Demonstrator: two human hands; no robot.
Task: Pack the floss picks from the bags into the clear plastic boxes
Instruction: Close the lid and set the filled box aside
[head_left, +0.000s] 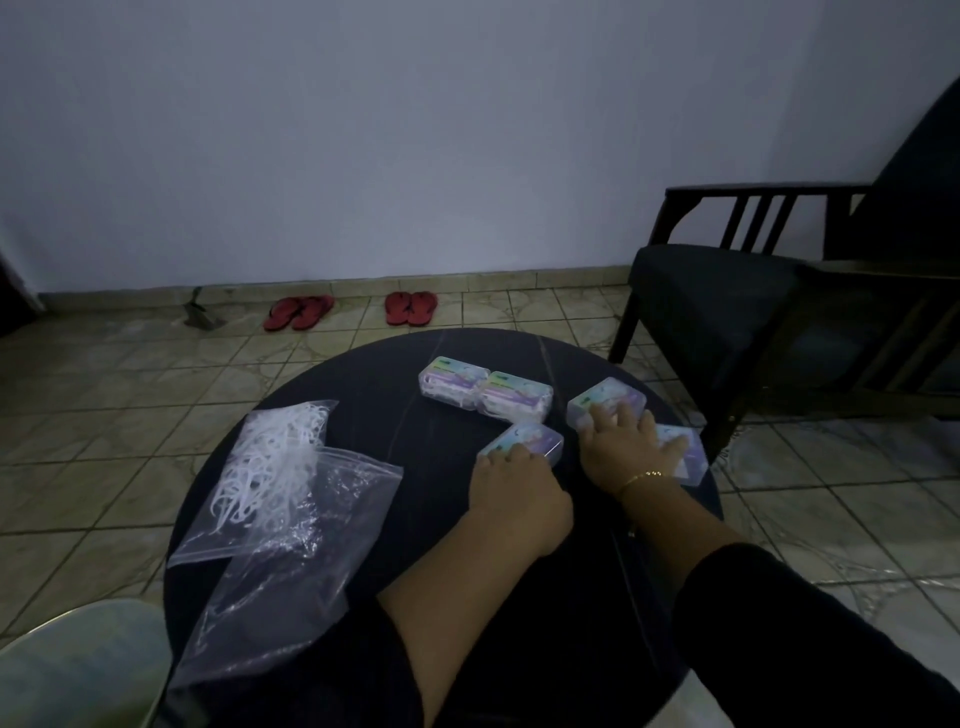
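On the round black table (363, 374) lie several clear plastic boxes with purple labels. Two of them (485, 395) sit side by side at the far middle. My left hand (511, 483) grips the near end of a box (524, 439), fingers curled over its edge. My right hand (626, 447) lies spread with fingers straight, touching a box at the back (610, 397) and a box at the right edge (691, 457). A clear bag with white floss picks (270, 462) lies at the left, over an empty-looking clear bag (291, 571).
A dark armchair (753, 312) stands close to the table's right side. Two pairs of red flip-flops (353, 309) and a small dustpan-like tool (197, 312) lie on the tiled floor by the wall. A pale round object (78, 670) shows at the bottom left.
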